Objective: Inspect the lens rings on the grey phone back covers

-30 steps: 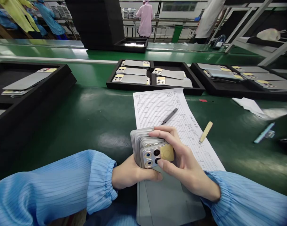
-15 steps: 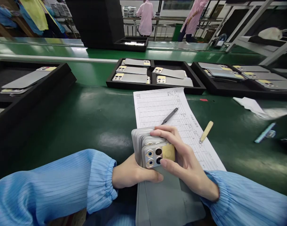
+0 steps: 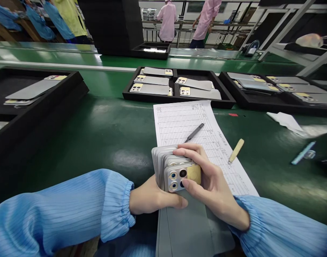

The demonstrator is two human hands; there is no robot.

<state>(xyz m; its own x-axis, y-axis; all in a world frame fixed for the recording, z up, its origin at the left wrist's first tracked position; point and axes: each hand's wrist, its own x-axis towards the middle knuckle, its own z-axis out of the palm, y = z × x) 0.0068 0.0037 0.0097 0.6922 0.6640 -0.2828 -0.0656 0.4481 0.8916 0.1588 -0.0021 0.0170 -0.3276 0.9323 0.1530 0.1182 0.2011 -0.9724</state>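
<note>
Workroom with a glossy green table [image 3: 107, 132]
A white strip [image 3: 72, 66] crosses its far left; a long bench [image 3: 187, 22] spans the back, a pale metal frame [image 3: 286, 31] stands far right, and light glints off the table.

The worktop [image 3: 120, 132] is green and glossy. Three black trays sit across it: the left tray [image 3: 72, 84] toward its left side, the middle tray [image 3: 179, 101] just beside the right tray [image 3: 259, 105], both back from the near edge. A printed sheet [image 3: 176, 117] runs from the middle tray toward the near edge. A yellow knife [image 3: 236, 151] straddles the sheet's right border. Toward the right side lie a red scrap [image 3: 233, 115], a white tissue [image 3: 285, 120] and a blue tool [image 3: 302, 153].
</note>
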